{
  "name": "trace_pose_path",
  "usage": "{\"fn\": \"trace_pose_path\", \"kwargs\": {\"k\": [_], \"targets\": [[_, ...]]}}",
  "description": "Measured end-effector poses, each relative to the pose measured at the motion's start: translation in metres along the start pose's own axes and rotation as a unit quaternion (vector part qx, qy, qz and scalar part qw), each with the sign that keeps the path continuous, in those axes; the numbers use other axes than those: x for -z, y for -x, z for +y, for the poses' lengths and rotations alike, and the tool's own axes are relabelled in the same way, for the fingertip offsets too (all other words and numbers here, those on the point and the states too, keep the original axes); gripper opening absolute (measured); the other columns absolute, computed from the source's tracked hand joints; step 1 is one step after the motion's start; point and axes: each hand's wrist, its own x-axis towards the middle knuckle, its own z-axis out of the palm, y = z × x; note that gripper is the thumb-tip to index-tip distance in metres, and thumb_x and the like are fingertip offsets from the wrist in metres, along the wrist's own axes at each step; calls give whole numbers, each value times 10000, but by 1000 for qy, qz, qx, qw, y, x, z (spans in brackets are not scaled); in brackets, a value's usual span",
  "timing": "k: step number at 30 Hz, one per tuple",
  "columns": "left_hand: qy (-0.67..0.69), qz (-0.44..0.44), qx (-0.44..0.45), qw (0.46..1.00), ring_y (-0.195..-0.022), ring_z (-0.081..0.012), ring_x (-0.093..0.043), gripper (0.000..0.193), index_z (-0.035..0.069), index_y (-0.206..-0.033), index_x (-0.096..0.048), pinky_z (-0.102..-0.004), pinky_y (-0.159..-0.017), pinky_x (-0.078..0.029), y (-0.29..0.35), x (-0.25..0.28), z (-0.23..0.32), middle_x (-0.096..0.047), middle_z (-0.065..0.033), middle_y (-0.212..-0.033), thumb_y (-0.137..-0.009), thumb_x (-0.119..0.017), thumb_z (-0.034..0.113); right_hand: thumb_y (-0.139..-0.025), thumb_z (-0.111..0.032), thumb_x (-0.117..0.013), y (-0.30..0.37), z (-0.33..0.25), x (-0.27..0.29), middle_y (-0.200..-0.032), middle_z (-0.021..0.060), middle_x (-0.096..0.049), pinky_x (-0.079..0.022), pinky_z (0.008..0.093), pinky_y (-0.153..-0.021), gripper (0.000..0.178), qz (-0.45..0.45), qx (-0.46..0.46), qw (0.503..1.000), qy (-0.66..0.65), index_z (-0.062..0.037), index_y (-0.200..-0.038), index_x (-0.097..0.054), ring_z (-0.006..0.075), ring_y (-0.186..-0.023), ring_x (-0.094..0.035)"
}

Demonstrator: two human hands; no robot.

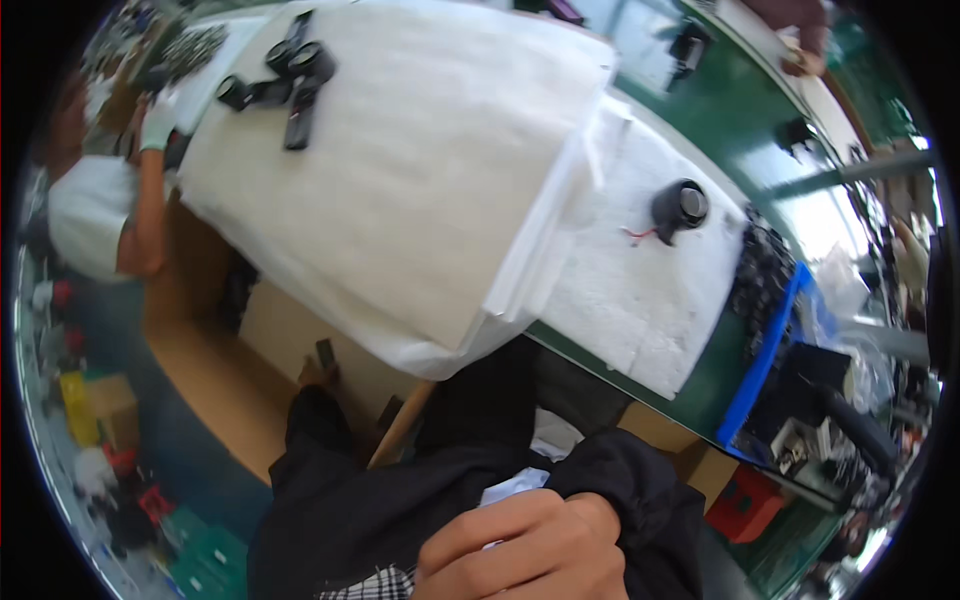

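My left hand (316, 374) reaches down into a large cardboard box (225, 385) at the left. Its fingers close around a small dark rectangular piece (325, 352), too small to name. Close to my body at the bottom, my right hand (530, 550) is curled with its fingers together. A pale blue, cloth-like scrap (515, 487) shows behind its knuckles; what the fingers hold, if anything, is hidden. Ahead, on a stack of off-white sheets (400, 170), lie several black parts (300, 75), some round and some long.
A black round part with thin wires (685, 205) sits on white foam (640, 290) at the right. Beyond it stand a blue-rimmed bin (765, 360) and a red bin (745, 505). A co-worker with a gloved hand (158, 122) is at the far left.
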Motion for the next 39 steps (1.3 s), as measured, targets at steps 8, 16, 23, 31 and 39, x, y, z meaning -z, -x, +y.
{"fn": "trace_pose_path", "kwargs": {"k": [8,16,23,31,39], "targets": [[101,190,-66,974,-985,-353,-654,459,-18,-1097,-617,-464,-864,-503,62,-31,39,-638,-281,-1062,-747,-719,262,-882,-140,-651,-2,-34,81,-852,112,-685,-525,320,-645,108,-62,61,976,200,-90,-787,-662,219,-698,-636],[423,455,-17,783,-1148,-296,-587,325,-23,-1196,-609,-383,-945,-455,9,42,-23,-612,-220,-1214,-905,-588,122,-718,-141,-807,15,28,237,-1153,163,-576,-462,379,-883,536,6,-205,721,662,4,-1166,-550,324,-1019,-579],[484,558,-194,646,-1038,-258,-602,195,-49,-1081,-635,-349,-914,-491,144,261,69,-616,-173,-1126,-957,-557,80,-735,-139,-781,31,34,269,-1171,163,-577,-455,366,-916,464,17,-264,770,581,0,-1121,-565,329,-1047,-578],[655,492,-327,471,-981,-162,-595,283,-44,-1226,-512,-295,-890,-466,156,268,212,-627,-105,-1092,-960,-548,43,-741,-90,-781,47,33,282,-1073,108,-629,-468,362,-872,433,56,-230,763,601,2,-1120,-593,246,-993,-605],[515,333,-157,774,-1052,-262,-591,309,4,-1241,-547,-375,-905,-480,84,139,200,-602,-130,-1174,-947,-534,100,-772,-75,-753,51,35,286,-1092,92,-627,-469,333,-885,440,75,-241,732,633,-11,-1178,-593,223,-1016,-611]]}}
